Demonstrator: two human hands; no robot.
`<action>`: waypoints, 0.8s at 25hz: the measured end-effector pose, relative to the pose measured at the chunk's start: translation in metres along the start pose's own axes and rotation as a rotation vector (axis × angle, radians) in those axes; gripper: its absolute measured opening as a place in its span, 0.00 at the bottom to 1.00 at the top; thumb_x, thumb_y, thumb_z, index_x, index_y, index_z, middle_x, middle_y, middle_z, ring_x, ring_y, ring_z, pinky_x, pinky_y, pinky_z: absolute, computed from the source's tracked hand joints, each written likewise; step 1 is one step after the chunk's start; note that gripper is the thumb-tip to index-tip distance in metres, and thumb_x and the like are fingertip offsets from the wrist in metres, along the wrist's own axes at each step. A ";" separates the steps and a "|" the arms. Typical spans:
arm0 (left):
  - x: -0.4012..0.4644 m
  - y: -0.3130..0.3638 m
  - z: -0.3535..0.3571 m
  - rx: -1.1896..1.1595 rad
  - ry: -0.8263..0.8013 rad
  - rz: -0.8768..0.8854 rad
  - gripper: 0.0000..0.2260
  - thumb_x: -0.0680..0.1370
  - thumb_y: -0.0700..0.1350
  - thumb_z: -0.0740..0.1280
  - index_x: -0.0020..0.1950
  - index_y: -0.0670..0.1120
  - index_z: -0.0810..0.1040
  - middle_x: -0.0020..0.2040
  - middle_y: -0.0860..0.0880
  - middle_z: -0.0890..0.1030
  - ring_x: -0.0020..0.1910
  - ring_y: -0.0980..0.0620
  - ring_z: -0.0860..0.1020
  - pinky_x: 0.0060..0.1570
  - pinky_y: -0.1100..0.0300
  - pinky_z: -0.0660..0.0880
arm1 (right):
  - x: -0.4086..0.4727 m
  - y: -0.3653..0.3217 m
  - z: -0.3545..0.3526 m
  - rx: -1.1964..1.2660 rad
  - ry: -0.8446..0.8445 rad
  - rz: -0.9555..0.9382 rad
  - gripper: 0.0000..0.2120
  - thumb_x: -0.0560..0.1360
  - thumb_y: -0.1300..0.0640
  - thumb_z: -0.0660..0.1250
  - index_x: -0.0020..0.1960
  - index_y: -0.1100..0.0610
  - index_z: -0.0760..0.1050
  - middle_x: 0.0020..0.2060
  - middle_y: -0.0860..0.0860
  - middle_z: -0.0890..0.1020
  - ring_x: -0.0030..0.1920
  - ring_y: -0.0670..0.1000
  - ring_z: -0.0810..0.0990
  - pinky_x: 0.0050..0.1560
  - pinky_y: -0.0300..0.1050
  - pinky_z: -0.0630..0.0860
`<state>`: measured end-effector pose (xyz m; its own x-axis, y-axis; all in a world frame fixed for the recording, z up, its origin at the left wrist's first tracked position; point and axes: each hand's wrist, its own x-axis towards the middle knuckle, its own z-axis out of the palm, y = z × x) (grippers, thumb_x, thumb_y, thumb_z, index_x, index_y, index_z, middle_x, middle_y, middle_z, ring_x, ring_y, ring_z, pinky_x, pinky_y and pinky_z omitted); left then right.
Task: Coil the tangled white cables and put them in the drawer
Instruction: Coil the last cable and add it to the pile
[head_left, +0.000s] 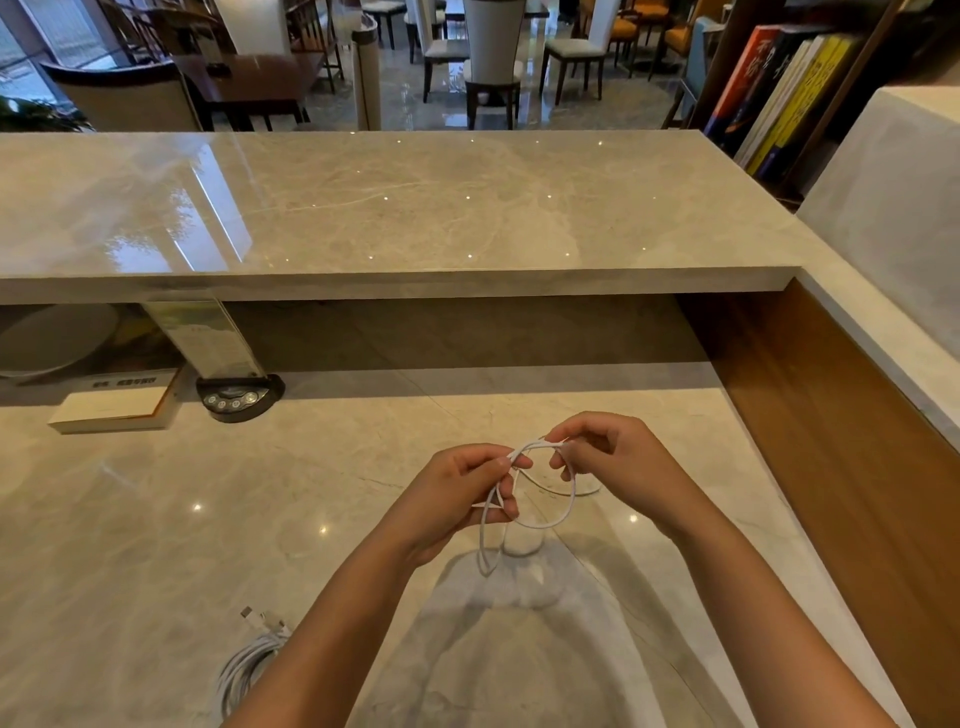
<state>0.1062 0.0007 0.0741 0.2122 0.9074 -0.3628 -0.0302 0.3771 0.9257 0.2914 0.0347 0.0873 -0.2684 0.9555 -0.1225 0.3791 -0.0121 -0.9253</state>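
Both hands work over the bench (156, 519). Left hand (457, 493) pinches the thin white cable (569, 506) where strands cross; right hand (608, 457) pinches the loop's top. Cable looks light, limp, prob. springy, so loops will likely slip unless gripped at the crossing. A 2nd cable bundle (244, 670) lies on the bench by the left forearm. Drawer not in view.

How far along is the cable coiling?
Done: one coiled white cable lies on the desk, lower left. In hand: the left hand and right hand hold a second white cable, looping it. Left: finish the coil, stow both; no drawer is in view.
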 end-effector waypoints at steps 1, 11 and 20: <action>0.001 0.000 -0.001 0.018 -0.004 0.004 0.11 0.81 0.40 0.58 0.51 0.43 0.81 0.32 0.50 0.74 0.30 0.55 0.75 0.40 0.61 0.78 | 0.001 0.001 -0.001 -0.016 -0.009 -0.003 0.09 0.74 0.65 0.63 0.45 0.57 0.81 0.34 0.51 0.84 0.34 0.47 0.80 0.40 0.38 0.77; 0.007 0.001 -0.009 -0.452 -0.102 0.012 0.10 0.79 0.36 0.56 0.48 0.38 0.77 0.33 0.48 0.79 0.32 0.55 0.79 0.38 0.63 0.80 | -0.001 0.023 0.019 0.508 -0.001 0.188 0.17 0.81 0.49 0.49 0.60 0.50 0.73 0.50 0.53 0.85 0.56 0.50 0.80 0.63 0.49 0.71; 0.013 0.005 -0.020 -0.592 0.034 0.199 0.10 0.80 0.38 0.54 0.48 0.41 0.75 0.28 0.50 0.75 0.27 0.57 0.74 0.34 0.64 0.78 | -0.020 0.046 0.045 -0.002 -0.434 -0.016 0.12 0.79 0.61 0.57 0.49 0.55 0.79 0.33 0.48 0.79 0.37 0.46 0.78 0.44 0.33 0.73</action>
<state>0.0890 0.0177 0.0716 0.1157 0.9725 -0.2021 -0.6044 0.2304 0.7626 0.2746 0.0014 0.0306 -0.6217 0.7430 -0.2479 0.3733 0.0029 -0.9277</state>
